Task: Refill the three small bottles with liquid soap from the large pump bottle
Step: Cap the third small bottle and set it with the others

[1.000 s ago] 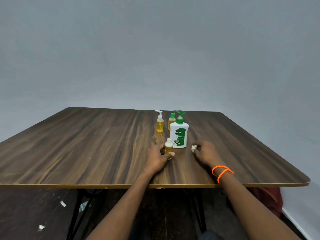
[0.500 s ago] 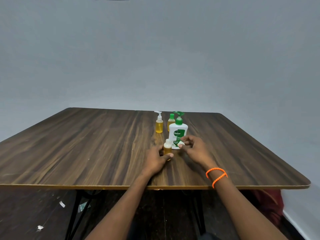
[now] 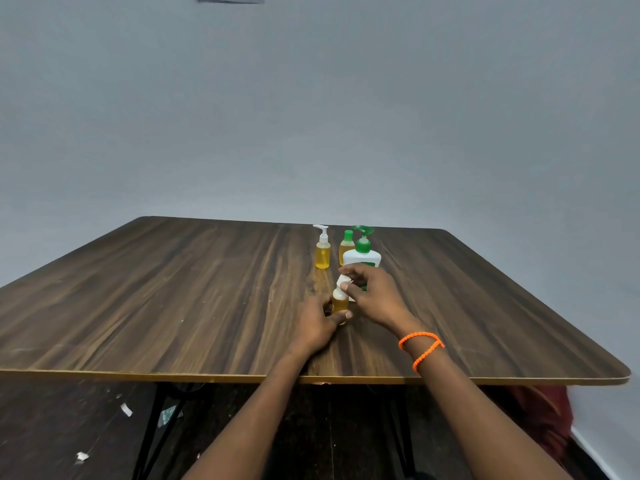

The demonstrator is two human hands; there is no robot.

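Just in front of the large pump bottle (image 3: 362, 259) on the desk (image 3: 173, 299), the left hand (image 3: 317, 327) has its grip curled round a small yellow bottle (image 3: 340, 303). Over that bottle's top, the right hand (image 3: 375, 297) pinches a white cap (image 3: 343, 281). Left of the pump bottle stand two more small bottles: a white-pump one (image 3: 322, 249) and a green-capped one (image 3: 347, 242).
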